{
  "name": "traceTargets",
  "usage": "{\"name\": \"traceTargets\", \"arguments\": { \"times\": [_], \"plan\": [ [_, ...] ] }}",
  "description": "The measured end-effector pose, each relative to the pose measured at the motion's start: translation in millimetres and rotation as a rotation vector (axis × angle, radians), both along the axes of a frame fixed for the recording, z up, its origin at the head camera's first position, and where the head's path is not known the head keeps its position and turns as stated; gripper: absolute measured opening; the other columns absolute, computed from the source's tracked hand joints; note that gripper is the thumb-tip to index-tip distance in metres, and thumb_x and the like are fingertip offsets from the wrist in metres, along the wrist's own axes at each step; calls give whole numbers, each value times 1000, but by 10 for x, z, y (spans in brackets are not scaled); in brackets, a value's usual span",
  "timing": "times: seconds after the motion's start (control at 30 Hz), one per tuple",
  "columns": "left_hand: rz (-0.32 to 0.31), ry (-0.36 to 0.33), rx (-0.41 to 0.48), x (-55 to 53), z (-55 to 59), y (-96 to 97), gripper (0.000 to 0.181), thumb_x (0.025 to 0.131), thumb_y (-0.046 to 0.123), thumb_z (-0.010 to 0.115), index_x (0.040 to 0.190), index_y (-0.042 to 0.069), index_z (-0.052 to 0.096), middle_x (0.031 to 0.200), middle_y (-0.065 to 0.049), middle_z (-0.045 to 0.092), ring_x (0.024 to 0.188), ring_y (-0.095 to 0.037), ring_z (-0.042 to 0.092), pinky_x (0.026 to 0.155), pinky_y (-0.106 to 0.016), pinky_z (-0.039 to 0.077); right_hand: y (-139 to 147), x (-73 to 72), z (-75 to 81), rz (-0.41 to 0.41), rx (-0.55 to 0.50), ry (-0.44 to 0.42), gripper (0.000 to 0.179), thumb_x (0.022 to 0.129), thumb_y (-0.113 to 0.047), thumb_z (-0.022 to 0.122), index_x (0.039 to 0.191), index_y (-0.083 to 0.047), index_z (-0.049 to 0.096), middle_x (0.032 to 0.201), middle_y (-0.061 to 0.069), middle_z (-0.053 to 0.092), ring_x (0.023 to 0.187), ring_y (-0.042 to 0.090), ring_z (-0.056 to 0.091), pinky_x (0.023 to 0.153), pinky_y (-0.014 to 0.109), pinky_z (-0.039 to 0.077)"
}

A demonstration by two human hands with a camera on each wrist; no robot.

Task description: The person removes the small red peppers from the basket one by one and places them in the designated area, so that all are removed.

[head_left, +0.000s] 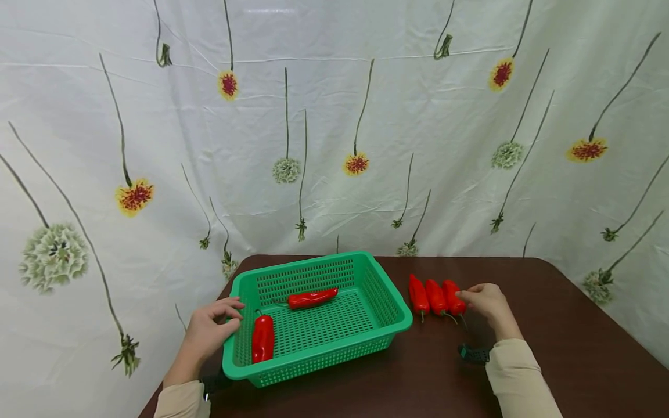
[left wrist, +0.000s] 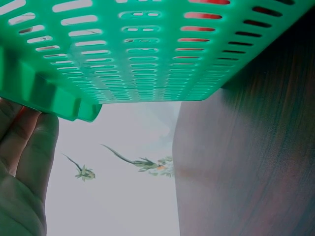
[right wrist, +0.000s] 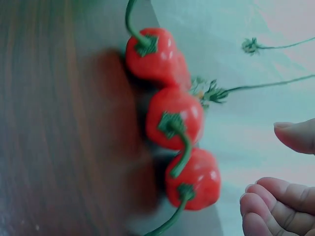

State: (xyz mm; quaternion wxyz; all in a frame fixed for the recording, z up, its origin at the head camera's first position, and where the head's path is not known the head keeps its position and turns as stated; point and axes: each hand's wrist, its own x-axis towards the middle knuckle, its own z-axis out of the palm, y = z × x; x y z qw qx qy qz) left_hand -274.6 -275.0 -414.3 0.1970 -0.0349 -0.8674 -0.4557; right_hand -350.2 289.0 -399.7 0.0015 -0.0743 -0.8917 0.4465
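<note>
A green plastic basket (head_left: 324, 360) with slotted walls stands on the table. My left hand (head_left: 209, 328) holds its left rim, the fingers bent at the edge; in the left wrist view, fingers (left wrist: 37, 147) meet the rim from outside. Inside lie two long red peppers, one lengthwise near the back (head_left: 312, 298) and one at the left (head_left: 263, 338). Right of the basket, three more red peppers lie side by side, stems toward me: left (head_left: 418, 297), middle (head_left: 436, 297) and right (head_left: 453, 297). My right hand (head_left: 487, 300) hovers beside the right pepper, thumb and fingers apart with nothing between them.
The dark brown table (head_left: 543, 325) ends at a rounded far edge. Close behind it hangs a white curtain (head_left: 324, 145) printed with flowers. A dark wristband (head_left: 474, 354) is at my right cuff.
</note>
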Motion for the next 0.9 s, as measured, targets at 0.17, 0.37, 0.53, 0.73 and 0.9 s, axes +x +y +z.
{"name": "traceTargets", "arguments": {
  "times": [0.17, 0.37, 0.53, 0.73, 0.9],
  "plan": [
    [-5, 21, -10, 2, 11, -10, 13, 86, -3, 65, 83, 2, 76, 121, -17, 70, 101, 25, 44, 84, -10, 50, -105, 15, 100, 27, 18, 34, 58, 94, -34, 65, 128, 12, 56, 128, 32, 58, 106, 40, 63, 83, 47, 54],
    [-8, 30, -12, 17, 23, -11, 13, 86, -4, 65, 82, 2, 76, 121, -18, 70, 101, 26, 44, 83, -7, 47, -294, 54, 233, 73, -3, 65, 58, 95, -36, 64, 132, 9, 55, 135, 31, 54, 115, 44, 57, 88, 51, 52],
    [-14, 29, -8, 27, 21, -2, 14, 86, -4, 64, 82, 2, 76, 120, -18, 70, 102, 25, 44, 83, -6, 46, -444, 101, 337, 114, -15, 95, 55, 96, -34, 64, 132, 7, 56, 135, 30, 54, 116, 42, 56, 90, 51, 51],
    [-12, 19, -6, 41, 20, 7, 14, 86, -3, 64, 83, 2, 76, 121, -17, 70, 102, 25, 44, 85, -6, 45, -627, 143, 434, 159, 6, 122, 55, 95, -35, 66, 132, 5, 58, 136, 28, 55, 120, 43, 54, 90, 50, 51],
    [-17, 21, -3, 40, 23, 18, 13, 86, -4, 64, 82, 2, 76, 119, -17, 71, 102, 24, 45, 84, -9, 47, -761, 164, 438, 209, -13, 116, 51, 95, -32, 65, 131, 3, 59, 134, 25, 57, 119, 40, 56, 90, 49, 51]
  ]
}}
